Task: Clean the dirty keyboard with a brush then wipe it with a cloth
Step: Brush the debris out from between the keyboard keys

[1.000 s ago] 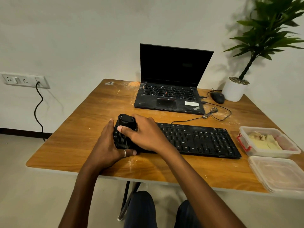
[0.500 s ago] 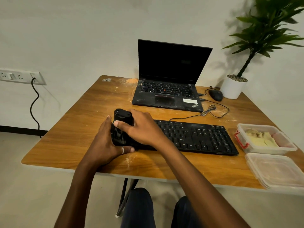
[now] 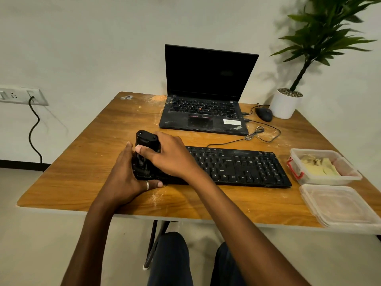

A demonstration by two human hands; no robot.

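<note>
Keyboard [image 3: 237,168], black and wired, lies across the middle of the worktop [image 3: 82,162], long side toward the sitter, within reach of both arms. At its 9 o'clock end stands a blocky black brush [image 3: 146,141]. The bristles are hidden, presumably down on the keys. Right hand [image 3: 169,155] is clamped over the brush body, fingers curled round it, thumb on the near face; probably a grip for pressing while scrubbing. Left hand [image 3: 125,174] brackets that same end, fingers straight up the outer side, ringed thumb hooked along the front edge, likely so the board does not slide. Brushing looks barely begun and sits at the left end, so most keys remain. Pale dust [image 3: 155,198] streaks the wood at 6 o'clock from the brush. Cable [image 3: 255,134] loops off at 1 o'clock. Open laptop [image 3: 206,112], screen dark, at 12 o'clock; mouse [image 3: 263,114] and potted plant [image 3: 285,104] at 1 o'clock. Clear tub [image 3: 329,179] at 3 o'clock holds something pale yellow, possibly the cloth, cannot tell; its lid [image 3: 340,205] lies at 4 o'clock.
</note>
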